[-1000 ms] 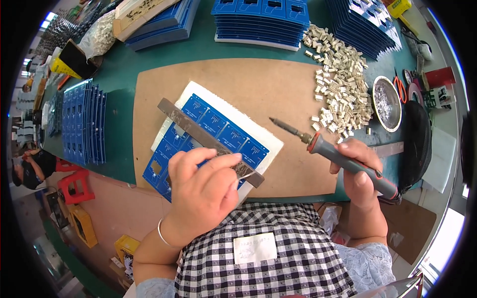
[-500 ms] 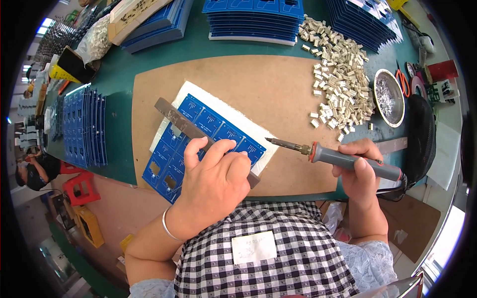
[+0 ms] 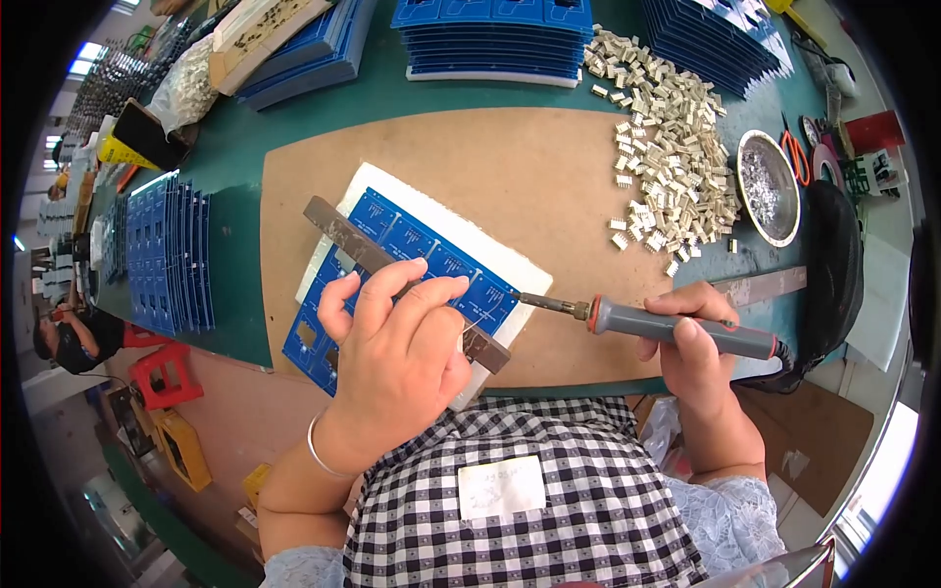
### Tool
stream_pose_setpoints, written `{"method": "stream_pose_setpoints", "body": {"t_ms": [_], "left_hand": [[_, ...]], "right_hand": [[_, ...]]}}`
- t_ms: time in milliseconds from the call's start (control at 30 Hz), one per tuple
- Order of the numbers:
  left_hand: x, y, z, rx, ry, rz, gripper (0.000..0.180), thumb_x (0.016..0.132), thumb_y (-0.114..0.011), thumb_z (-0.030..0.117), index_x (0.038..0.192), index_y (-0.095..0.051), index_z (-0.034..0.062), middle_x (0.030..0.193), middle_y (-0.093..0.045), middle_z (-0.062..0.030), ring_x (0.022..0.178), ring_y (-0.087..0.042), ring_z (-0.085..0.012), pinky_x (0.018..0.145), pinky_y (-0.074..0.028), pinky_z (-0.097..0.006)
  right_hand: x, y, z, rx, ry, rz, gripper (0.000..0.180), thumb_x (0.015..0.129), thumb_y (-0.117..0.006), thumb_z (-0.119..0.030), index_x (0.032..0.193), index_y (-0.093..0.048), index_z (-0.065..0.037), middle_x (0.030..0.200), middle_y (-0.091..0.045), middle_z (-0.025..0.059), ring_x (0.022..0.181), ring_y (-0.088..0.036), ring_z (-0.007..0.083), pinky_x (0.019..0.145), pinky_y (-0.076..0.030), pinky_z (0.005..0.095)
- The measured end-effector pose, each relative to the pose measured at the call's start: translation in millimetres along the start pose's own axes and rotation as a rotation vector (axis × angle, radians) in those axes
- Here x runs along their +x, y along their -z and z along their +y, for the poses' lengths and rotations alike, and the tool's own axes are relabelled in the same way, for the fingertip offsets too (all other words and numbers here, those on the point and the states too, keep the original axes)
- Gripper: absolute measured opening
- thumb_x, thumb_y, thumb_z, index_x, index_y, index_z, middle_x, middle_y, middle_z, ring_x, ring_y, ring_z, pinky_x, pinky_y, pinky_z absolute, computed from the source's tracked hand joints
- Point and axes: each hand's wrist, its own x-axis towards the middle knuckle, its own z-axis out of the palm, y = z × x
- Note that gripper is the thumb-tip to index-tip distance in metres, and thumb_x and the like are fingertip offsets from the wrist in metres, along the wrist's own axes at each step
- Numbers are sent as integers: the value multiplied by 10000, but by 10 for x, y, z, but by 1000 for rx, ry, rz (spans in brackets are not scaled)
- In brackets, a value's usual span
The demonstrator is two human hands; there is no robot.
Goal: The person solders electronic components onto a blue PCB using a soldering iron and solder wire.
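Observation:
My right hand (image 3: 694, 343) grips a grey soldering iron (image 3: 642, 323). Its dark tip reaches the right corner of a blue circuit board panel (image 3: 417, 240); whether it touches cannot be made out. The panel lies tilted on a white pad (image 3: 524, 279). Across the panel rests a dark flat bar (image 3: 343, 235). My left hand (image 3: 397, 358) is bent over bar and panel, hiding the middle of both. A thin strand of solder wire (image 3: 476, 324) sticks out from between its closed thumb and finger; the other fingers are raised and curled.
A brown board (image 3: 549, 167) lies under the pad. Right of it are a heap of white connectors (image 3: 676, 147), a metal bowl (image 3: 769, 191) with small bits, and orange scissors (image 3: 795, 157). Blue panels stand in stacks at the back (image 3: 490, 44) and left (image 3: 172, 255).
The soldering iron has moved left, its tip now at the panel's corner. My left hand has shifted slightly left, its fingers changed on the bar, and the solder wire now shows.

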Motion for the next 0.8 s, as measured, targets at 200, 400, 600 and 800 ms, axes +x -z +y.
{"method": "stream_pose_setpoints", "body": {"t_ms": [200, 400, 600, 800], "left_hand": [[-17, 18, -16, -18, 23, -1, 132, 664, -632, 85, 759, -551, 128, 1095, -621, 7, 1112, -510, -231, 969, -231, -486], [-16, 3, -28, -42, 28, -5, 125, 667, -630, 85, 757, -552, 123, 1097, -620, 6, 1112, -506, -232, 958, -239, -478], [-17, 8, -17, -54, 30, -11, 118, 678, -632, 83, 757, -552, 118, 1099, -622, -1, 1113, -508, -232, 955, -243, -474], [-16, -13, -21, -31, 22, 6, 176, 684, -604, 37, 803, -500, 115, 1125, -632, -31, 1115, -510, -271, 969, -252, -463]], "right_hand": [[24, -21, 27, 17, -8, -17, 300, 903, -593, -231, 988, -613, 56, 745, -651, 114, 641, -629, 143, 602, -513, 256], [36, -27, 29, 6, -6, -43, 298, 909, -588, -227, 991, -607, 59, 745, -648, 122, 642, -631, 147, 596, -516, 258], [38, -38, 17, 2, -16, -36, 290, 914, -576, -221, 980, -603, 59, 736, -644, 123, 641, -630, 151, 591, -514, 258], [38, -36, 24, 8, -9, -41, 272, 913, -562, -200, 983, -600, 61, 742, -642, 123, 641, -629, 151, 590, -514, 259]]}}
